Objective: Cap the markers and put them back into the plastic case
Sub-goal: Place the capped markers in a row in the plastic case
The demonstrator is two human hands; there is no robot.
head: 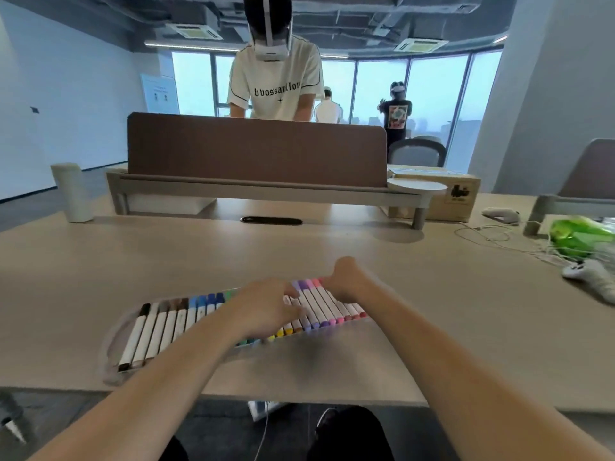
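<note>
A clear plastic case (111,341) lies near the desk's front edge. Inside it sits a long row of capped white markers (159,331) with coloured caps, running from black and brown on the left to purple and pink on the right. My left hand (266,309) lies palm down over the middle of the row, its fingers reaching the purple markers (311,307). My right hand (346,281) is over the row's right end, fingers curled down onto the pink markers (346,311); whether it grips one is blurred.
A brown desk divider (256,149) stands behind, with a person beyond it. A white cylinder (73,193) stands at far left. Cables, a green bag (580,232) and a white controller (592,277) lie at right. The desk edge (299,399) is close.
</note>
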